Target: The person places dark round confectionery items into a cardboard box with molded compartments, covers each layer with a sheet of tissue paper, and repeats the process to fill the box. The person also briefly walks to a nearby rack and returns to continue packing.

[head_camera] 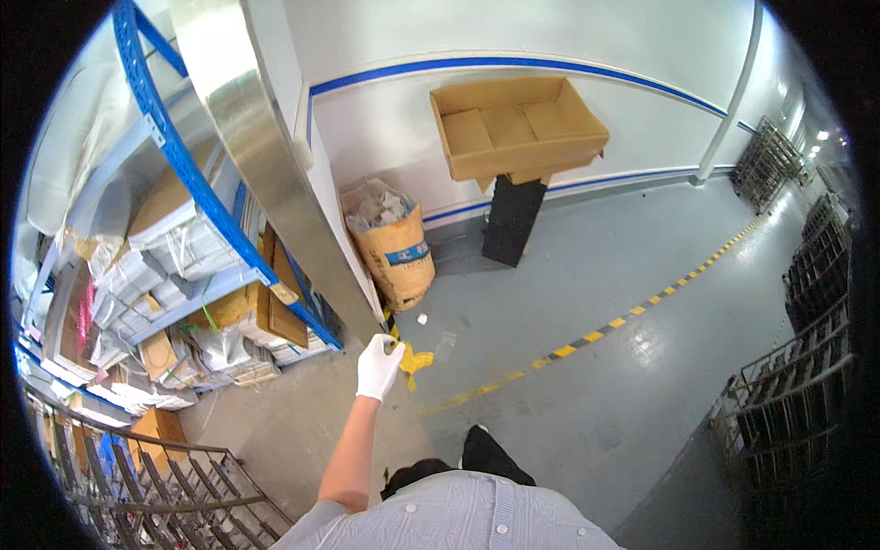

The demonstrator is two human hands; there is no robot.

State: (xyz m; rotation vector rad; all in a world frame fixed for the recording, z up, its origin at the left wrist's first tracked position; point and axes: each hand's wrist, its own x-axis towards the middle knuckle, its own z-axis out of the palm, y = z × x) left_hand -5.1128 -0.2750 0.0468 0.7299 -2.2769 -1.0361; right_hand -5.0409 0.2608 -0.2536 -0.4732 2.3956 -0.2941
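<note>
My left hand, in a white glove, is stretched out ahead with thumb and fingertips pinched together on a crumpled yellow piece, perhaps tape or film. Below the yellow piece a worn strip of yellow floor tape runs along the floor. My right hand is out of view. Ahead stands a full paper sack with clear plastic and scraps at its open top. A small white scrap lies on the floor near the sack. To the right of the sack, an open cardboard box rests above a black panel-like support.
A blue metal rack with stacked cartons and wrapped sheets stands at the left, beside a metal-clad column. Metal rack carts stand lower left and along the right. Yellow-black tape crosses the grey floor.
</note>
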